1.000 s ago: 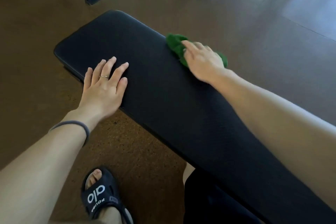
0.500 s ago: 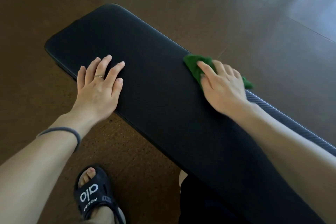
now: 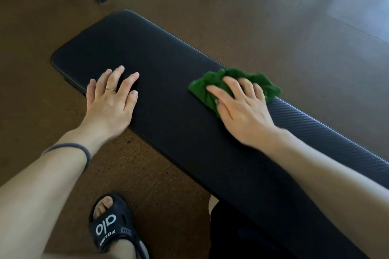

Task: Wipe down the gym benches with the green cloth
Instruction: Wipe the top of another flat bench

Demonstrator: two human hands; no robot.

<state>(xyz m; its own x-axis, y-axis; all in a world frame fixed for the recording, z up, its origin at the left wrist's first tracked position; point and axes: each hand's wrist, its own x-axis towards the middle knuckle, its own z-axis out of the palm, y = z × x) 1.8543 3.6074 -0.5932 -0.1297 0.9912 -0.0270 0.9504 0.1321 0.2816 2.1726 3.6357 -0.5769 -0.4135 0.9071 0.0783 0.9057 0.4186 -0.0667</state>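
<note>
Cloth point(image 3: 237, 84), green and bunched, lies on the black tabletop point(image 3: 168, 99) near its far edge, pressed flat under the right hand point(image 3: 242, 109), whose grip is released with fingers spread over it. Left hand point(image 3: 111, 99) rests flat on the near edge, grip released too, ring point(image 3: 110, 89) on one finger

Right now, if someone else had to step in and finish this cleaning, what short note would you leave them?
Left hand: flat, fingers spread, resting on the near edge of the long black padded gym bench.
Right hand: pressing the crumpled green cloth onto the bench's far edge, fingers over it.
Done: cannot tell from the surface which parts are already wiped.
Left: judging by the task, wipe the rest of this pad, then the other benches; none is in view.
</note>
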